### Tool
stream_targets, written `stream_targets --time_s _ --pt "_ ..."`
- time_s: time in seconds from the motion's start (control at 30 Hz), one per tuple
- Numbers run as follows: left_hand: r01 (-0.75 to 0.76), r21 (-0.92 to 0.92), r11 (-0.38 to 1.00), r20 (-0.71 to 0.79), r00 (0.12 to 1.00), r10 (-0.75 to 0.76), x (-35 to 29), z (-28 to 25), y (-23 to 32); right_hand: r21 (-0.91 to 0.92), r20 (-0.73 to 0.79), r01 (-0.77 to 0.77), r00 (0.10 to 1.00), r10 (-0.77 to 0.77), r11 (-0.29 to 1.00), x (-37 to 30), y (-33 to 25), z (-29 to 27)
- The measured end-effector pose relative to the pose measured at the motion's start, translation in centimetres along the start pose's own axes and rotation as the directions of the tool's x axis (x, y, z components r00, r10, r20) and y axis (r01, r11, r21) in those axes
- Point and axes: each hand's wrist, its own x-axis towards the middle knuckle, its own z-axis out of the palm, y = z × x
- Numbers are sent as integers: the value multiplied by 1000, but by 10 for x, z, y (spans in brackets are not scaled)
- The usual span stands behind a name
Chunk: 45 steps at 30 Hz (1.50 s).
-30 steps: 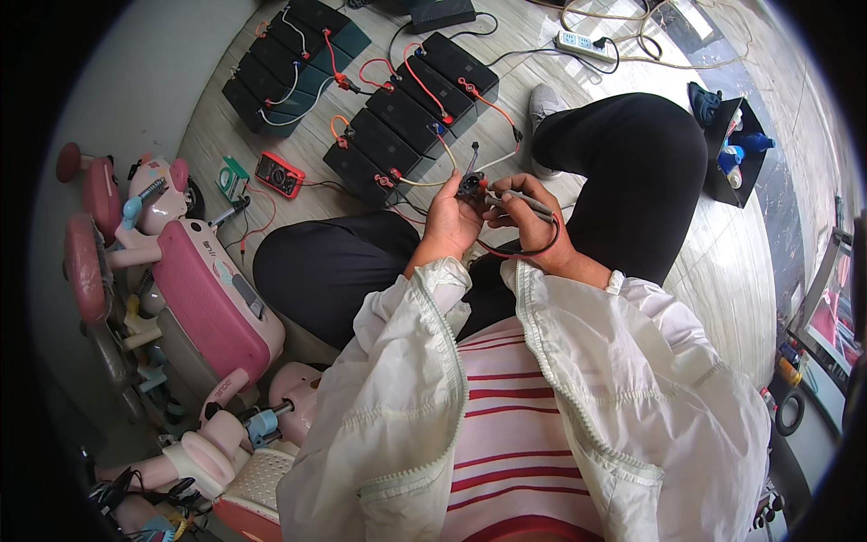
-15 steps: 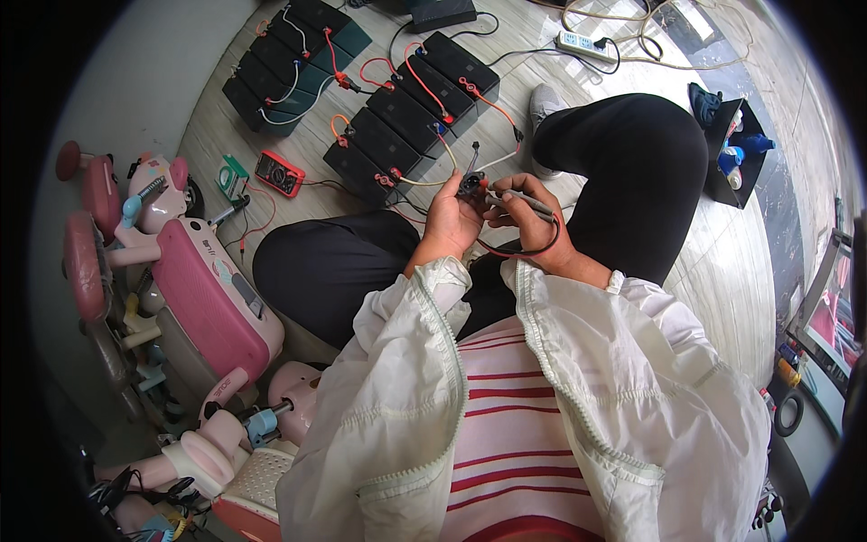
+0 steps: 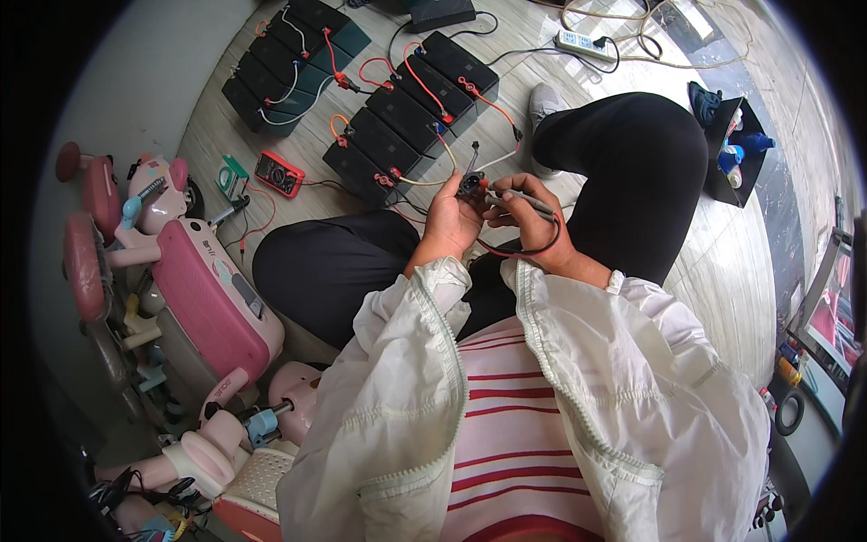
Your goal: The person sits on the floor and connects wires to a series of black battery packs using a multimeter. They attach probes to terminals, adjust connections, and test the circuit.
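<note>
Cupping black plug in left hand, pinching grey stick in right hand. Already hooked wires to batteries near the floor's edge by the wall. Probably not done with plug.

Bright light strongest at right, glare on pale floor, dimmer left side, fisheye-bent edges, 4 black corners

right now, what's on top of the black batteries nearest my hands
Red, orange and pale wires run from terminals on top of the black batteries; whatever lies underneath them is covered.
</note>
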Motion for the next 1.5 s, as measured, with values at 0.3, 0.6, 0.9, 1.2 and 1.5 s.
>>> stream_targets --time_s 0.3,0.6,0.9,1.2,1.5 --pt "6 -23 1000 7 1000 -6 -5 7 -1 101 -48 -52 997 57 994 1 2 -3" --pt "-4 -7 1000 48 999 4 -7 10 0 124 -82 -31 996 41 992 1 5 -5" --pt "21 18 1000 38 999 -22 -7 7 -1 -50 -42 79 996 -81 996 1 9 -1" --pt "41 17 999 78 996 -42 -7 8 -1 -34 5 96 995 -96 995 0 11 0" --pt "33 -1 999 76 997 -33 -6 7 -1 -85 24 129 992 -127 988 0 16 -2"
